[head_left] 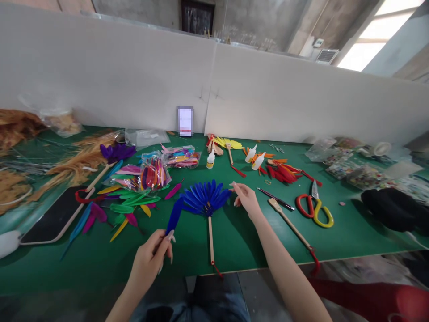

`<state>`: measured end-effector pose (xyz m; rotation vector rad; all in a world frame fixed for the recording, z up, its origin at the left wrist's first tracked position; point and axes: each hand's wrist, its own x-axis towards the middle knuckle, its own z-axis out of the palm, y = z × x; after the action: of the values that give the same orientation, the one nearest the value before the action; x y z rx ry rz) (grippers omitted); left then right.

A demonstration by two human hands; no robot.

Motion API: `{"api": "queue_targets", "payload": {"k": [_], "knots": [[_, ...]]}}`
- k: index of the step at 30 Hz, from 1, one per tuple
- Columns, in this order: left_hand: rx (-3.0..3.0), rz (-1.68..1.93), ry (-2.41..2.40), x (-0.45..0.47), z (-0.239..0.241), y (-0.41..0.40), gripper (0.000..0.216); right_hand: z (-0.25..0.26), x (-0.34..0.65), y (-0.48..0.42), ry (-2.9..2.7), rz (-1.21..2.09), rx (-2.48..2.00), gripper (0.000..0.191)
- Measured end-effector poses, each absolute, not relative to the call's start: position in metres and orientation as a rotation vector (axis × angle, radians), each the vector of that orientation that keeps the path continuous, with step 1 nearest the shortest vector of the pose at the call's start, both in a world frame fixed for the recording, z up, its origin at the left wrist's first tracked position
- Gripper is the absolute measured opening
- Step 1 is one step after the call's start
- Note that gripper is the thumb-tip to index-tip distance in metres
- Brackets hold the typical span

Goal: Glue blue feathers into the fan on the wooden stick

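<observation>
from afar i see my left hand [152, 252] pinching a loose blue feather [174, 217], its tip by the left side of the blue fan [208, 197]. the fan lies on the green table [191, 250] between my hands; i cannot tell whether my right hand [246, 200], at its right edge, grips it.

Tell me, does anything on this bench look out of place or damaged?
Nothing looks clearly damaged. What stands out is the scatter of loose multicoloured feathers on the green tabletop, left of the wooden-handled blue feather fan: they lie outside the clear plastic feather bags, pointing every which way, which looks untidy.
</observation>
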<state>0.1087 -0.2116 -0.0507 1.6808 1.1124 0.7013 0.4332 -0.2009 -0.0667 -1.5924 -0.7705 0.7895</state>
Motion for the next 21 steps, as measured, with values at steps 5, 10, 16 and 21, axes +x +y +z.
{"api": "queue_targets", "payload": {"k": [5,10,16,21], "knots": [[1.649,0.752,1.173,0.112,-0.051,-0.213,0.029,-0.062,0.433,-0.204,-0.733,0.714,-1.581,0.051],[1.56,0.789,1.237,0.112,-0.053,-0.215,0.033,-0.057,0.431,-0.208,-0.708,0.653,-1.557,0.049],[1.565,0.742,1.222,0.112,-0.05,-0.216,0.031,-0.048,0.431,-0.212,-0.679,0.515,-1.529,0.049],[1.624,0.746,1.201,0.111,-0.046,-0.218,0.03,-0.026,0.398,-0.241,-0.857,0.365,-1.38,0.033]]}}
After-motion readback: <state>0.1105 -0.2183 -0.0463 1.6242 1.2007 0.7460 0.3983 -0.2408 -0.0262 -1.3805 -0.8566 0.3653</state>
